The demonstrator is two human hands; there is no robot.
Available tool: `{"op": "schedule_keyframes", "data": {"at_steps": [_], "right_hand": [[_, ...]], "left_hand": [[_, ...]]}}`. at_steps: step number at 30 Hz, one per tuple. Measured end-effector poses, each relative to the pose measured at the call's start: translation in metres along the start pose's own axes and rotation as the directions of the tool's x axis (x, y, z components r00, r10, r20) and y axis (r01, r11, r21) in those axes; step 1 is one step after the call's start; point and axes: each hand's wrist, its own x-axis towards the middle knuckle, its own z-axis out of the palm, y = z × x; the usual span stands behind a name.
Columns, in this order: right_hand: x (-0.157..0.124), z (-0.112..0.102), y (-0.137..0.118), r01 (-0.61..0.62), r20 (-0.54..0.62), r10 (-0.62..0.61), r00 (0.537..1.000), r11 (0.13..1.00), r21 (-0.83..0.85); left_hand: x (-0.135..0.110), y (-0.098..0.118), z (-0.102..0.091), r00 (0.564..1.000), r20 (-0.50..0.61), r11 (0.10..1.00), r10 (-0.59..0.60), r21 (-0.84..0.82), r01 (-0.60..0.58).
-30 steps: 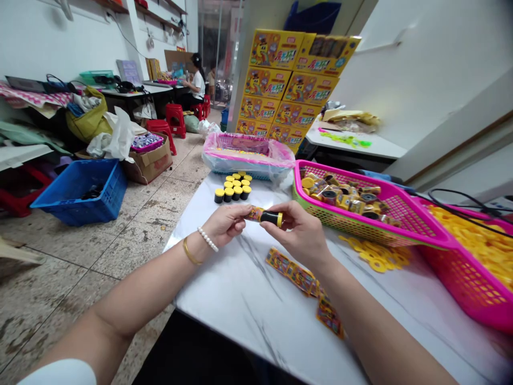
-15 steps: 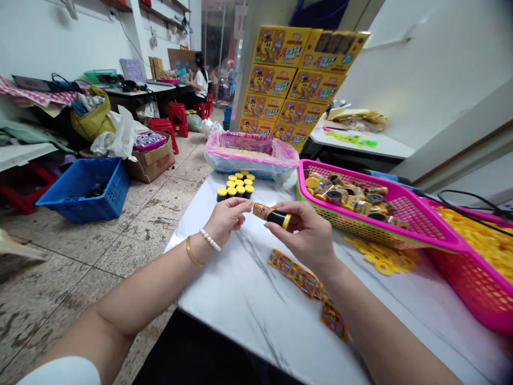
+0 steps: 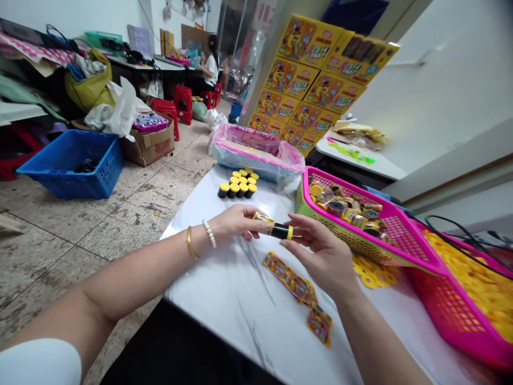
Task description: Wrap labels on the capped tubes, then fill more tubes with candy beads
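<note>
Between my hands lies a small black container (image 3: 279, 231) with a yellow cap, held on its side. A printed yellow label sleeve (image 3: 262, 217) is at its left end. My left hand (image 3: 238, 222) is closed on the sleeve end, thumb and fingers pinching it. My right hand (image 3: 320, 248) has its thumb and fingers loosely around the capped end. Below them, a strip of printed label sleeves (image 3: 290, 278) lies on the white marbled table (image 3: 224, 289). Beyond my left hand, several black containers with yellow caps (image 3: 239, 187) stand upright in a group.
A pink and green basket (image 3: 404, 235) of wrapped containers stands at right, beside loose yellow rings (image 3: 372, 272) and a pink basket (image 3: 436, 299) of yellow parts. A plastic-lined basket (image 3: 256, 160) and stacked printed boxes (image 3: 308, 80) are behind. A blue crate (image 3: 76, 176) sits on the floor.
My left fingers have moved onto the sleeve end of the container. My right fingers have loosened and shifted toward the cap. The view has turned slightly.
</note>
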Motion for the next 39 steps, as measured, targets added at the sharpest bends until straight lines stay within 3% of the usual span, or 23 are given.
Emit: {"op": "schedule_keyframes", "data": {"at_steps": [7,12,15,18,21,25,31,34,36,39], "right_hand": [[-0.024,0.016,0.018,0.121,-0.132,-0.117,0.984,0.992,0.022],[-0.025,0.014,0.013,0.223,-0.212,-0.27,0.939,0.949,-0.224],[-0.024,0.013,0.009,0.274,-0.197,-0.354,0.914,0.899,-0.34],[-0.023,0.014,0.008,0.313,-0.131,-0.364,0.922,0.902,-0.298],[-0.022,0.014,0.011,0.273,-0.088,-0.297,0.951,0.938,-0.213],[-0.022,0.01,0.02,0.127,-0.08,-0.134,0.988,0.988,-0.083],[-0.023,0.011,0.02,0.141,-0.158,-0.168,0.973,0.975,-0.17],[-0.022,0.021,0.016,-0.101,-0.124,0.116,0.986,0.988,0.115],[-0.021,0.028,0.014,-0.271,-0.004,0.289,0.957,0.905,0.329],[-0.02,0.033,0.011,-0.319,0.087,0.312,0.946,0.85,0.42]], "left_hand": [[0.0,-0.003,0.004,0.999,0.038,0.993,-0.013,0.117,0.008],[-0.003,-0.001,0.009,1.0,0.018,0.979,-0.02,0.203,0.016],[-0.004,-0.003,0.011,0.999,0.026,0.979,-0.023,0.201,0.018],[-0.004,-0.005,0.013,0.998,0.051,0.973,-0.042,0.23,0.029],[-0.004,-0.003,0.014,0.995,0.085,0.967,-0.057,0.252,0.034],[-0.004,-0.001,0.011,0.998,0.055,0.973,-0.008,0.232,-0.005],[-0.002,-0.007,0.01,0.997,0.071,0.986,-0.033,0.168,0.021],[-0.005,-0.004,0.014,0.994,0.097,0.988,0.055,0.135,-0.068],[-0.008,0.0,0.015,0.983,0.107,0.963,0.151,0.21,-0.171],[-0.012,0.005,0.014,0.969,0.142,0.907,0.204,0.346,-0.241]]}}
